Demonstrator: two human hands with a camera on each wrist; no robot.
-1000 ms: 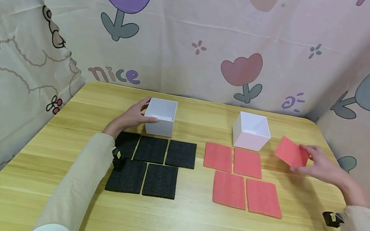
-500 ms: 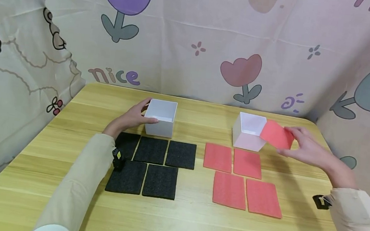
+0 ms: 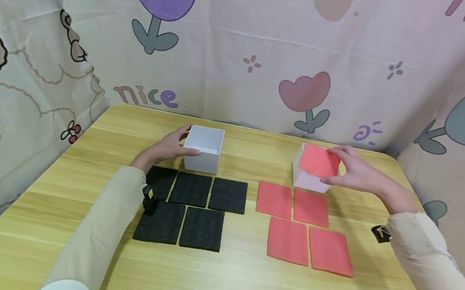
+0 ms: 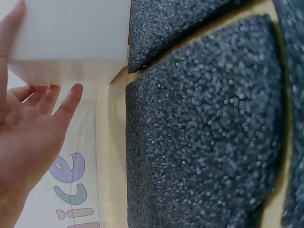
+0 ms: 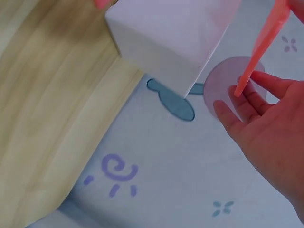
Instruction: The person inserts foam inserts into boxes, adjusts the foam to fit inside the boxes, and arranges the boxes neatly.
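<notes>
My left hand (image 3: pixel 166 149) grips the left white box (image 3: pixel 201 162), thumb across its front rim and fingers along its far side. Seen from the left wrist, the fingertips (image 4: pixel 71 97) lie against the box wall. A thin red foam-like square (image 3: pixel 318 160) is pinched by its edge between the thumb and fingers of my right hand (image 3: pixel 356 173). It tilts over the mouth of the right white box (image 3: pixel 307 180), covering most of the opening. The right wrist view shows the red square edge-on, above the box.
Several black foam squares (image 3: pixel 201 227) lie in two rows in front of the left box. Several red squares (image 3: pixel 288 240) lie similarly before the right one. A patterned cloth (image 3: pixel 231 82) hangs behind the wooden table (image 3: pixel 217 282).
My right hand has carried the red square leftward and up, from beside the right box to over its opening. The left hand keeps its grip on the left box.
</notes>
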